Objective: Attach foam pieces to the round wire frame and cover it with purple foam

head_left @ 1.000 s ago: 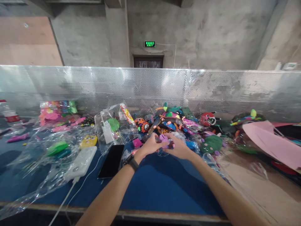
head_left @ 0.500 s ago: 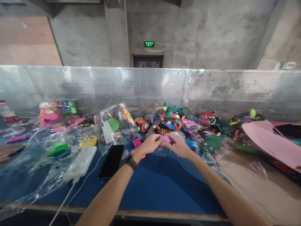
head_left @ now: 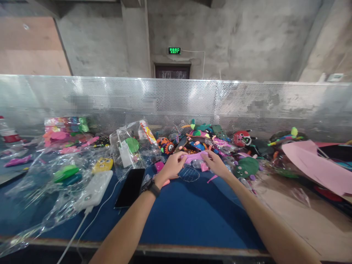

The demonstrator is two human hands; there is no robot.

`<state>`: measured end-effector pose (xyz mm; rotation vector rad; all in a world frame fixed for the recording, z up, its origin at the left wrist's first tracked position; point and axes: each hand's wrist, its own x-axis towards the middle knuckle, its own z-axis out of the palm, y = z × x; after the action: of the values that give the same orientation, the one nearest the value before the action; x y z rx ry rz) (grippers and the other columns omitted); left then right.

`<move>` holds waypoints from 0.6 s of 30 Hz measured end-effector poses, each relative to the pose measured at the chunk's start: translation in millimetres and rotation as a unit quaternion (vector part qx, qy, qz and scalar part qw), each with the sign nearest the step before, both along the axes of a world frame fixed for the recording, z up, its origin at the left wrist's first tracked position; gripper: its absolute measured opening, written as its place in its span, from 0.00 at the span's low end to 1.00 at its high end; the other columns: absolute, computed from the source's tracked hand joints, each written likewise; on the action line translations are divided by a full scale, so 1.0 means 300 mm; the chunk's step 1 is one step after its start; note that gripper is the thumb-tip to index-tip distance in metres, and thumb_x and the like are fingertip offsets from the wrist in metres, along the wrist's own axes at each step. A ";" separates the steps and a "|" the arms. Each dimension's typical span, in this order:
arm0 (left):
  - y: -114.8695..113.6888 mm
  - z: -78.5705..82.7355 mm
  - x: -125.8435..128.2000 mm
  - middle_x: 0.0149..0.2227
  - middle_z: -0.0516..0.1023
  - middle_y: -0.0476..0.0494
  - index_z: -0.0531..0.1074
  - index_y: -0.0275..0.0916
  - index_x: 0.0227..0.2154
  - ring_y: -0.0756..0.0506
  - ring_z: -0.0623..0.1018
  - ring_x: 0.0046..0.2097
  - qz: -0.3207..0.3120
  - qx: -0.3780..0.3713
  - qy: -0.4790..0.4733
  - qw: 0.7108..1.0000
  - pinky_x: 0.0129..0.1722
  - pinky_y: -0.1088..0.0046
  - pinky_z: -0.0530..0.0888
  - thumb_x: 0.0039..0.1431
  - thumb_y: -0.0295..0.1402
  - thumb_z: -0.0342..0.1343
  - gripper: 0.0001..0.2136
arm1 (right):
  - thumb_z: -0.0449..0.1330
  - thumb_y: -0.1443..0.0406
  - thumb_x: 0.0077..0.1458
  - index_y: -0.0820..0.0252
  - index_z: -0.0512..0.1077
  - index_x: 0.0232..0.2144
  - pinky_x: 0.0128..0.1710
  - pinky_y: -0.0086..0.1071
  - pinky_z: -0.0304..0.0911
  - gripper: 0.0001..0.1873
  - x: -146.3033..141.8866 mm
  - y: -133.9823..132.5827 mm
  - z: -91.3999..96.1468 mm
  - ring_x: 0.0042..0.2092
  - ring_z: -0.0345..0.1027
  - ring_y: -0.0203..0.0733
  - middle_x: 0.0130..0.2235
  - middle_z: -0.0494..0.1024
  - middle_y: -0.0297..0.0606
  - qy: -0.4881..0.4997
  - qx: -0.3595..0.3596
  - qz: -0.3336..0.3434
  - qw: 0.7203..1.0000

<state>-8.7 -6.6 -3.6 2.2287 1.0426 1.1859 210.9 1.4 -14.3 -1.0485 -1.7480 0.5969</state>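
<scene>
My left hand point(head_left: 172, 165) and my right hand point(head_left: 216, 164) each pinch one end of a purple toy piece point(head_left: 194, 157), holding it stretched between them just above the blue table mat point(head_left: 178, 216). Both hands are closed on it. A black band sits on my left wrist. Right behind the hands lies a heap of colourful toy figures point(head_left: 209, 141). A small clear round piece point(head_left: 188, 173) lies under the hands on the mat.
A black phone point(head_left: 130, 187) and a white power bank point(head_left: 95, 190) with a cable lie to the left, among clear plastic bags point(head_left: 49, 183). A perforated metal screen point(head_left: 176, 102) closes the back. Pink sheets point(head_left: 313, 167) lie at right, a bottle point(head_left: 8, 134) at far left.
My hands have lifted slightly and moved apart, drawing the purple piece out lengthwise between them; before, they were bunched together over it.
</scene>
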 end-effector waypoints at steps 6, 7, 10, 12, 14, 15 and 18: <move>0.014 0.000 0.005 0.38 0.77 0.41 0.73 0.36 0.38 0.45 0.75 0.39 0.009 -0.003 -0.061 0.998 0.41 0.71 0.69 0.59 0.42 0.49 0.15 | 0.48 0.60 0.56 0.56 0.60 0.50 0.23 0.29 0.64 0.19 -0.035 -0.021 0.009 0.24 0.61 0.36 0.23 0.63 0.28 0.043 -0.062 -0.028 0.997; 0.010 0.005 0.008 0.38 0.77 0.41 0.73 0.35 0.38 0.45 0.74 0.39 -0.011 -0.015 -0.069 0.997 0.40 0.71 0.69 0.59 0.42 0.49 0.16 | 0.49 0.63 0.54 0.56 0.58 0.53 0.25 0.30 0.65 0.23 -0.038 -0.028 0.010 0.25 0.62 0.36 0.24 0.64 0.29 0.043 -0.075 -0.017 0.996; -0.008 0.018 0.019 0.38 0.76 0.41 0.73 0.35 0.38 0.45 0.74 0.40 -0.059 -0.037 -0.088 0.994 0.42 0.71 0.69 0.58 0.43 0.51 0.16 | 0.51 0.68 0.48 0.56 0.48 0.60 0.31 0.34 0.67 0.36 -0.049 -0.057 0.009 0.30 0.67 0.38 0.32 0.71 0.33 -0.005 -0.065 0.033 0.997; -0.020 0.020 0.028 0.41 0.75 0.41 0.72 0.36 0.39 0.46 0.73 0.42 -0.077 -0.045 -0.102 0.991 0.44 0.71 0.68 0.56 0.43 0.53 0.16 | 0.54 0.67 0.47 0.57 0.46 0.62 0.35 0.36 0.67 0.39 -0.062 -0.076 0.005 0.38 0.69 0.42 0.43 0.72 0.41 -0.062 -0.016 0.066 0.996; -0.026 0.014 0.036 0.44 0.73 0.41 0.70 0.37 0.41 0.46 0.72 0.45 -0.079 -0.053 -0.120 0.988 0.47 0.70 0.68 0.55 0.43 0.56 0.16 | 0.58 0.64 0.48 0.58 0.48 0.62 0.41 0.39 0.67 0.40 -0.079 -0.093 0.000 0.50 0.65 0.49 0.55 0.65 0.47 -0.108 0.039 0.084 0.990; -0.028 0.010 0.038 0.46 0.72 0.40 0.69 0.36 0.43 0.46 0.72 0.46 -0.073 -0.060 -0.127 0.987 0.48 0.69 0.68 0.54 0.43 0.57 0.18 | 0.59 0.62 0.49 0.59 0.49 0.62 0.44 0.41 0.66 0.40 -0.088 -0.099 -0.001 0.54 0.62 0.51 0.58 0.62 0.48 -0.121 0.059 0.084 0.987; -0.032 0.004 0.040 0.49 0.69 0.36 0.63 0.36 0.50 0.45 0.71 0.48 -0.063 -0.094 -0.122 0.986 0.48 0.68 0.68 0.55 0.42 0.56 0.23 | 0.59 0.58 0.52 0.59 0.53 0.61 0.49 0.44 0.63 0.37 -0.102 -0.107 0.002 0.57 0.58 0.53 0.60 0.61 0.48 -0.138 0.090 0.070 0.984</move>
<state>3.2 -16.2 -2.4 1.9192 0.8639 1.2151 180.3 -30.7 -13.8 -0.9202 -2.0906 0.3831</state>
